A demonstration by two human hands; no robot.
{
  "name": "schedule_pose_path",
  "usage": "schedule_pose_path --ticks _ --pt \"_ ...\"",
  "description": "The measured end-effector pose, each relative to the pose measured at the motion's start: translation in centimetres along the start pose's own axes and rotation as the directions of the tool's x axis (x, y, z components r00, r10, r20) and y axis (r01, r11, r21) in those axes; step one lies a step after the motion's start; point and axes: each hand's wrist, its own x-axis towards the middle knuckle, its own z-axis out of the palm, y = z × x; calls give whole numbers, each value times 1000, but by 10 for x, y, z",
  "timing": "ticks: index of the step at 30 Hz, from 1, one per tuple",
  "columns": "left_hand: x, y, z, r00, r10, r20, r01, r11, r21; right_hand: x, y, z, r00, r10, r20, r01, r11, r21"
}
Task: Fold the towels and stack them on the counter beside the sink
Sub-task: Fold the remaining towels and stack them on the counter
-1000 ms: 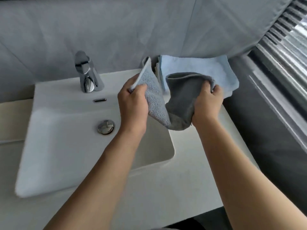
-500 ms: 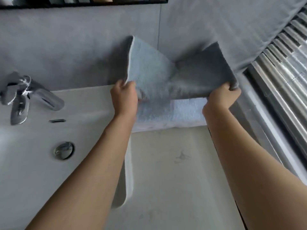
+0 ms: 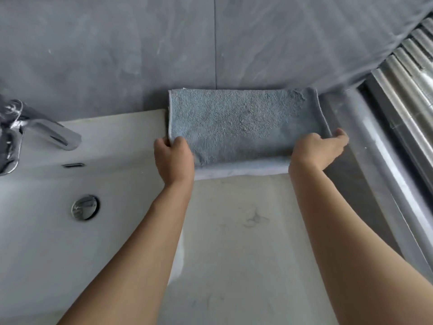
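Because the grey-blue terry towel [image 3: 243, 123] is soft, light and limp, it will not keep a shape unless it rests on a surface, and it sags wherever it is unsupported. It lies flat against the grey tiled wall [image 3: 210, 43], at the back of the counter [image 3: 234, 242] just beside the sink [image 3: 70, 184]. Under it lies a paler blue towel [image 3: 241, 170], whose near edge shows as a strip below the upper towel.

The left hand [image 3: 174, 158] holds the near left corner, thumb on top and fingers around the left edge. The right hand [image 3: 318, 148] holds the near right corner, with its fingers reaching along the right edge; how far they curl under the cloth is hidden. Each grip is therefore closed on the upper towel.

Handling notes, as judgement:
- The looped pile gives good friction, so a light pinch should suffice.
- Take hold at corners or along hemmed edges. A grip in the middle would bunch the cloth.
- Layers may slide over one another. Press flat after any fold.
- Breakage is not a concern. A crooked stack is the main risk.
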Motion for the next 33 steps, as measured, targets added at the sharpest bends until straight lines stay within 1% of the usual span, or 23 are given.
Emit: schedule_pose_path --ticks 1,2,3,4,5,6,7,8,9,10,12,14,16,18,21,24,26,27,29,31,33 --pt "1 -5 -1 993 119 -26 -114 984 138 -2 4 -1 991 -131 2 129 969 -209" --pt "1 -9 -2 948 318 -27 -296 908 295 -4 9 0 953 -300 51 298 886 -356" --pt "2 -13 0 845 534 29 -496 762 416 -8 13 2 878 -453 154 472 767 -435" --pt "2 -14 5 719 681 141 -650 586 483 -9 18 6 779 -556 291 623 630 -463" --pt "2 -12 12 616 732 290 -751 436 495 -11 20 12 673 -596 438 738 502 -452" --pt "3 -10 22 550 716 430 -811 335 479 -11 21 18 580 -585 567 815 406 -415" --pt "5 -6 31 510 665 546 -846 274 457 -11 20 24 511 -547 663 859 349 -374" --pt "7 -3 41 486 608 628 -866 236 442 -10 20 30 471 -508 721 881 320 -350" --pt "10 0 49 474 555 684 -874 204 441 -8 18 35 453 -473 756 889 300 -345" --pt "14 2 56 478 507 718 -873 181 453 -5 17 40 447 -444 777 893 281 -353" --pt "28 2 66 507 419 753 -858 167 485 7 18 47 439 -387 811 898 227 -378" --pt "46 0 70 529 363 767 -846 148 513 21 21 51 443 -349 826 897 178 -406" --pt "59 -4 70 539 380 752 -835 127 535 35 25 51 467 -359 808 884 157 -441" --pt "67 -9 67 545 437 716 -821 104 562 46 28 49 496 -376 782 866 149 -478" --pt "70 -16 63 565 490 663 -794 104 600 56 31 46 524 -409 747 846 151 -511" --pt "70 -16 58 599 477 644 -775 143 615 60 30 43 550 -412 726 829 165 -534" --pt "70 -13 52 597 457 660 -782 147 606 54 28 38 558 -423 714 821 156 -550" --pt "70 -11 46 593 444 671 -788 152 596 47 27 35 552 -437 710 825 159 -543" --pt "67 -10 30 596 433 676 -792 180 583 24 27 27 512 -474 717 853 182 -489" --pt "59 -12 5 607 458 649 -787 234 571 -10 31 19 444 -519 730 895 214 -393" --pt "48 -20 -24 604 514 609 -790 285 542 -48 37 12 384 -554 739 923 253 -290"
